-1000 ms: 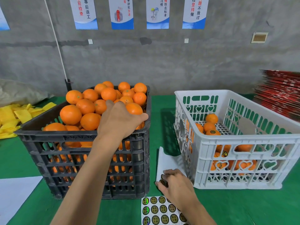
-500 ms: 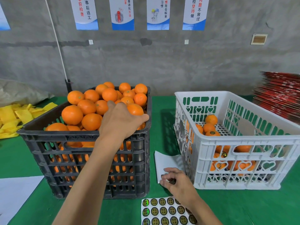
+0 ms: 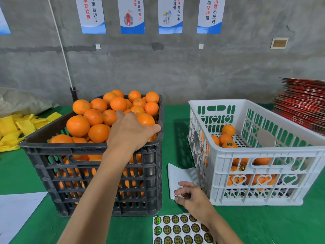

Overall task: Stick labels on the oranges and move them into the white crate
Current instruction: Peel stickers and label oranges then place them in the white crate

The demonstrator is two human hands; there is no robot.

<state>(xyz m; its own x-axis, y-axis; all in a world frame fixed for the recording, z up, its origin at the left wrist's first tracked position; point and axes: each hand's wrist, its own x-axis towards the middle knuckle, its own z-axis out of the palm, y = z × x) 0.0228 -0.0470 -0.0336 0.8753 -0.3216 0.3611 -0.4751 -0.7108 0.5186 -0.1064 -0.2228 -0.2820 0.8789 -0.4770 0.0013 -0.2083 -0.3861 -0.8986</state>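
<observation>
The left hand reaches into the heaped black crate, its fingers curled over an orange by the near right corner. The right hand rests low on the green table, pinching a label at a curled backing sheet beside the white crate, which holds a few oranges; a full sticker sheet lies just in front
</observation>
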